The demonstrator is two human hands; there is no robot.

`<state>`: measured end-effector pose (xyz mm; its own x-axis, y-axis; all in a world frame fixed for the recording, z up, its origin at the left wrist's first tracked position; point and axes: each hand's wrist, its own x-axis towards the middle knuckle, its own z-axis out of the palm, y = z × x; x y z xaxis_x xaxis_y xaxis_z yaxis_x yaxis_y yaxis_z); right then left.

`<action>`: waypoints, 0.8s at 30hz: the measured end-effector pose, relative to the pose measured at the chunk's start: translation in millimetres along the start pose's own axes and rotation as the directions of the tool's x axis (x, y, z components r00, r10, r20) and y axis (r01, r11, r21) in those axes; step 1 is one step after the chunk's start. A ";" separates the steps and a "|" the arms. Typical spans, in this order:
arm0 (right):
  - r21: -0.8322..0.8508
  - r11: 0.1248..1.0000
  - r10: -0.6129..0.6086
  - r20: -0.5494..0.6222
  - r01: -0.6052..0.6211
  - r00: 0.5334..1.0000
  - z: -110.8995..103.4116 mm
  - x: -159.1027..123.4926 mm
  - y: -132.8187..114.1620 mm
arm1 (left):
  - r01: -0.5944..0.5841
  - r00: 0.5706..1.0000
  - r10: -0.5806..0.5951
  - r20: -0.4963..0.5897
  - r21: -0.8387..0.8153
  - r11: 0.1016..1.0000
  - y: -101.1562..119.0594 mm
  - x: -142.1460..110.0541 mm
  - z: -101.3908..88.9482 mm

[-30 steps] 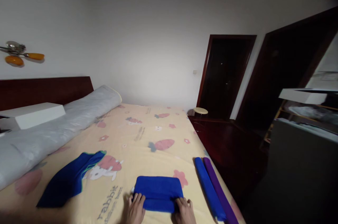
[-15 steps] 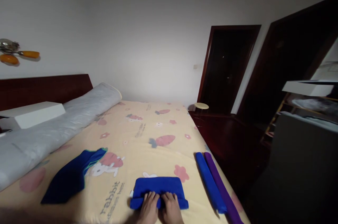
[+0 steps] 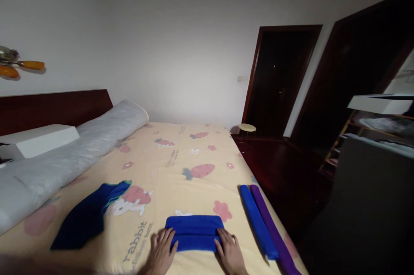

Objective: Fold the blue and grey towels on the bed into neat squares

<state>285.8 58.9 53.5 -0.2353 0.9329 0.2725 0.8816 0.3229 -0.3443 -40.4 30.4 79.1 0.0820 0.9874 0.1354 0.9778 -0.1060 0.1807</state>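
Note:
A folded blue cloth (image 3: 194,232) lies flat on the bed in front of me, its near part rolled over so that a crease runs across it. My left hand (image 3: 164,247) grips its left end, fingers on top and thumb along the near edge. At the right end my right hand (image 3: 229,247) holds it the same way. Off to the left lies a dark blue garment (image 3: 86,219) with green trim, spread out and partly in shadow. On the right, a blue roll (image 3: 257,223) of fabric sits alongside a purple roll (image 3: 273,232).
The bed (image 3: 181,184) has a yellow sheet printed with carrots and rabbits. A long grey bundle (image 3: 87,145) and a white box (image 3: 42,140) are near the headboard (image 3: 54,109). Past the right bed edge stand a stool (image 3: 247,128) and a dark grey panel (image 3: 371,188).
My hands have moved apart, from the middle of the blue cloth's near edge out to its two ends. The near part now looks flatter and more even.

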 end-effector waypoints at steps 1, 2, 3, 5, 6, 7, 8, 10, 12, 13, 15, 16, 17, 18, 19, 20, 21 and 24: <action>-0.011 1.000 0.016 -0.007 -0.016 1.000 0.9 1.5 -1.3 | 0.026 1.000 -0.026 -0.016 0.015 1.000 2.8 0.5 2.2; -0.016 0.999 0.029 -0.018 -0.030 0.999 2.3 3.7 -5.9 | 0.045 0.999 -0.045 -0.027 0.022 0.999 8.3 1.9 5.5; -0.013 0.999 0.033 -0.028 -0.033 0.999 3.9 6.4 -13.5 | 0.049 0.998 -0.049 -0.029 0.019 0.999 15.8 4.0 9.5; 0.026 1.000 -0.010 -0.033 0.011 0.999 7.6 12.5 -35.7 | 0.015 1.000 -0.016 -0.012 -0.018 1.000 35.0 9.7 19.0; 0.059 0.997 -0.053 -0.021 0.054 0.998 9.5 15.4 -48.6 | -0.020 1.000 0.020 -0.001 -0.045 0.999 45.1 12.7 23.9; 0.095 0.991 -0.097 -0.003 0.097 0.995 11.4 18.0 -61.5 | -0.061 0.998 0.061 0.006 -0.072 0.996 54.5 15.4 28.6; 0.128 0.983 -0.132 0.021 0.129 0.991 13.0 20.2 -73.3 | -0.094 0.995 0.095 0.012 -0.095 0.991 62.5 17.8 32.8; 0.169 0.975 -0.159 0.078 0.144 0.984 15.1 23.6 -90.3 | -0.136 0.990 0.140 0.024 -0.119 0.984 72.2 21.0 38.6; 0.173 0.977 -0.148 0.128 0.125 0.981 14.9 26.3 -95.6 | -0.162 0.985 0.167 0.034 -0.115 0.980 72.2 22.6 39.5; 0.166 0.980 -0.134 0.145 0.110 0.980 14.0 27.6 -93.7 | -0.169 0.984 0.173 0.036 -0.106 0.980 68.7 23.1 37.9; 0.133 0.989 -0.089 0.150 0.069 0.985 10.9 30.1 -82.8 | -0.160 0.986 0.163 0.036 -0.082 0.984 57.0 24.1 30.7; 0.110 0.993 -0.058 0.141 0.043 0.988 9.0 31.3 -74.7 | -0.138 0.989 0.141 0.042 -0.067 0.988 49.6 24.6 25.6; 0.086 0.996 -0.024 0.128 0.013 0.991 7.1 32.2 -65.5 | -0.111 0.992 0.114 0.053 -0.051 0.993 41.9 25.0 20.0; 0.063 0.998 0.013 0.114 -0.020 0.993 5.5 32.7 -55.6 | -0.087 0.994 0.089 0.066 -0.034 0.996 34.3 25.3 14.3; 0.042 0.998 0.046 0.101 -0.051 0.994 4.2 32.8 -45.5 | -0.067 0.994 0.069 0.080 -0.018 0.998 27.2 25.5 8.8; 0.026 0.997 0.074 0.089 -0.077 0.993 3.3 32.3 -35.4 | -0.052 0.995 0.052 0.091 -0.003 0.999 20.8 25.5 3.9; 0.013 0.995 0.099 0.075 -0.100 0.992 2.8 31.4 -25.7 | -0.040 0.994 0.038 0.100 0.010 0.999 15.4 25.4 -0.2; -0.008 0.991 0.133 0.049 -0.133 0.990 3.1 27.5 -2.1 | -0.013 0.992 0.008 0.128 0.031 0.999 6.2 25.7 -7.2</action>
<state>276.2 84.3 58.9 -0.1353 0.9743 0.1802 0.9083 0.1946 -0.3703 -33.6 54.3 90.7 0.1143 0.9934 0.0108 0.9823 -0.1146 0.1483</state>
